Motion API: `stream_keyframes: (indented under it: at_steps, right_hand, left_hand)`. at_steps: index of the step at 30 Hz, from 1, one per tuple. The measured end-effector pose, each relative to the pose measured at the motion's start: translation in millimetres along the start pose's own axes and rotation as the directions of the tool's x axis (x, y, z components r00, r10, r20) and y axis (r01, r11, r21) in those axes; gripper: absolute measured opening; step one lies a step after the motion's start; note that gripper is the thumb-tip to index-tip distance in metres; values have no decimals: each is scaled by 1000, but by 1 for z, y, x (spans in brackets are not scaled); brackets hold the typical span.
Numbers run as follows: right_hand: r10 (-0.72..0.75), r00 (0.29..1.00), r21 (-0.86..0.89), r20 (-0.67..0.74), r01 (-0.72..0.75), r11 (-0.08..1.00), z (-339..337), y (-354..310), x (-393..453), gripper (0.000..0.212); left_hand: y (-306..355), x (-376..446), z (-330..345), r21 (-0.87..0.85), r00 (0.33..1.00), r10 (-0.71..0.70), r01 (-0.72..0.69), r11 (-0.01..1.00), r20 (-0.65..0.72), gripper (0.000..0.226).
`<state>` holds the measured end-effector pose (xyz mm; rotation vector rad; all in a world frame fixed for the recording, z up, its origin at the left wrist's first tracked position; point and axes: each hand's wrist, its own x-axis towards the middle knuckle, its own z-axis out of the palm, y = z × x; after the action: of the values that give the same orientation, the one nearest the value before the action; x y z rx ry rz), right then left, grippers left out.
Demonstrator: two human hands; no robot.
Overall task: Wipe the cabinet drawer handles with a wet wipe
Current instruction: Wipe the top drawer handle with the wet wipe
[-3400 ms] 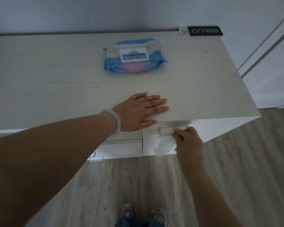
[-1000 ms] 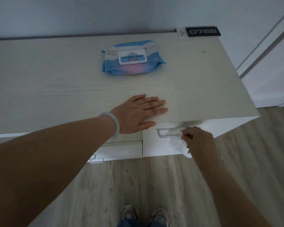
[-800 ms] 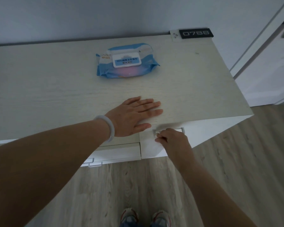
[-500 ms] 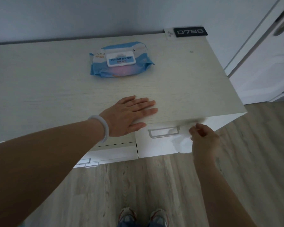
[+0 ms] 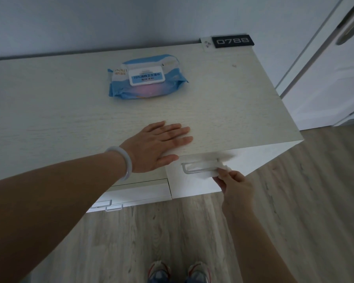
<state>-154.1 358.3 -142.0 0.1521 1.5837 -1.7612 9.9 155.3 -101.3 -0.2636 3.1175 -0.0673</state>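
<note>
A metal bar handle (image 5: 194, 171) sits on the white drawer front (image 5: 192, 187) just under the cabinet top's near edge. My right hand (image 5: 232, 181) pinches a white wet wipe (image 5: 209, 170) against the right end of that handle; the wipe drapes over part of the bar. My left hand (image 5: 158, 145) lies flat, palm down and fingers spread, on the pale wooden cabinet top (image 5: 223, 103) directly above the drawer. Two lower drawer handles (image 5: 108, 205) show below my left forearm.
A blue pack of wet wipes (image 5: 146, 77) lies closed near the back of the cabinet top. A black number plate (image 5: 232, 41) stands at the back right corner. A white door (image 5: 335, 64) is to the right. Wood floor and my shoes (image 5: 180, 272) are below.
My right hand has slid the wipe back and forth along the handle, to its left end, then off to the right, and now presses it on the right end. The left hand stayed flat.
</note>
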Motion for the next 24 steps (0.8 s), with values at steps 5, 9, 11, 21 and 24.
stream_keyframes:
  at_steps: [5, 9, 11, 21, 24]
  right_hand:
    - [123, 992, 84, -14, -121, 989, 10, -13, 15, 24]
    - [70, 997, 53, -33, -69, 996, 7, -4, 0, 30]
    - [32, 999, -33, -37, -33, 999, 3, -1, -5, 30]
    - [121, 992, -63, -42, -123, 990, 14, -15, 9, 23]
    - [177, 984, 37, -2, -177, 984, 18, -14, 9, 7]
  left_hand:
    - [1, 1, -1, 3, 1000, 4, -4, 1000, -7, 57]
    - [1, 1, 1, 0, 1000, 4, -4, 1000, -11, 57]
    - [2, 1, 0, -1, 1000, 2, -2, 1000, -4, 57]
    - [0, 0, 0, -3, 1000, 1, -1, 1000, 4, 58]
    - [1, 0, 0, 6, 1000, 1, -1, 1000, 8, 57]
